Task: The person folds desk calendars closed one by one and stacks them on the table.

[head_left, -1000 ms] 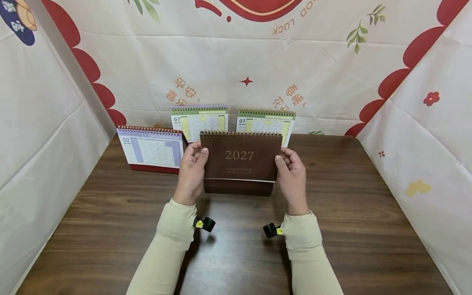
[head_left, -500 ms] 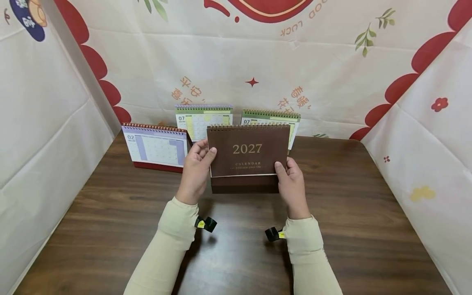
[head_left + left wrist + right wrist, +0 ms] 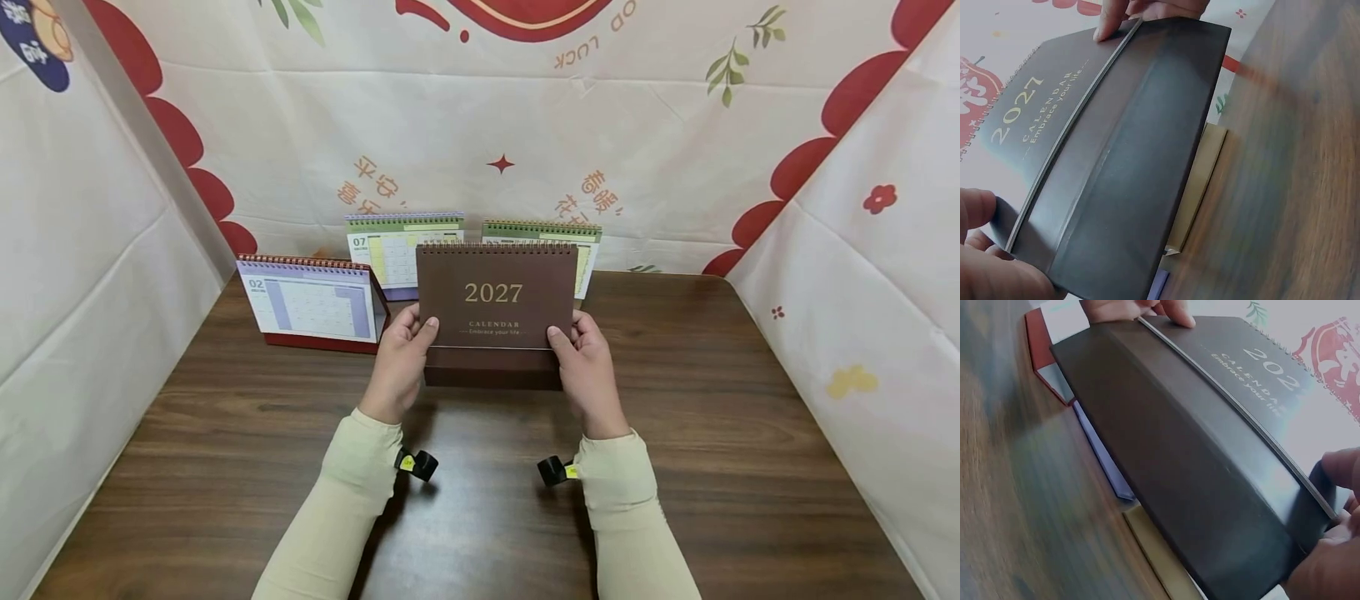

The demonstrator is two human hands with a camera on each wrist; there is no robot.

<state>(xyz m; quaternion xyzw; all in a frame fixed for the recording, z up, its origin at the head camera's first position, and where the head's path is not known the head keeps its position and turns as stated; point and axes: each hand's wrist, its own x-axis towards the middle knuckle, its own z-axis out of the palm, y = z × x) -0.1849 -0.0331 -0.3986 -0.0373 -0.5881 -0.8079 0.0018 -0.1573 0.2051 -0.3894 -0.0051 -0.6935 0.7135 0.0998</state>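
Note:
Between both hands is a dark brown spiral desk calendar (image 3: 495,292) with "2027" in gold on its cover. The left hand (image 3: 400,360) grips its left edge, thumb on the front and fingers behind. On the opposite side the right hand (image 3: 588,367) pinches the right edge the same way. Both wrist views show the brown calendar's lower base panel (image 3: 1141,144) tilted and raised above the wood surface. Its cover (image 3: 1254,381) lies against the stand, held down by the thumbs. The fingers behind the calendar are mostly hidden.
A calendar with a red base (image 3: 315,300) and purple page stands at the left. Behind the brown one stand two green-topped calendars, one at back left (image 3: 405,225) and one at back right (image 3: 588,242), both partly covered. A printed cloth (image 3: 300,125) hangs behind the wooden table (image 3: 712,400).
The brown calendar has risen a little and levelled after tilting briefly, so its cover faces up more squarely. The right hand's grip has shifted lower along the edge. The other calendars stay put.

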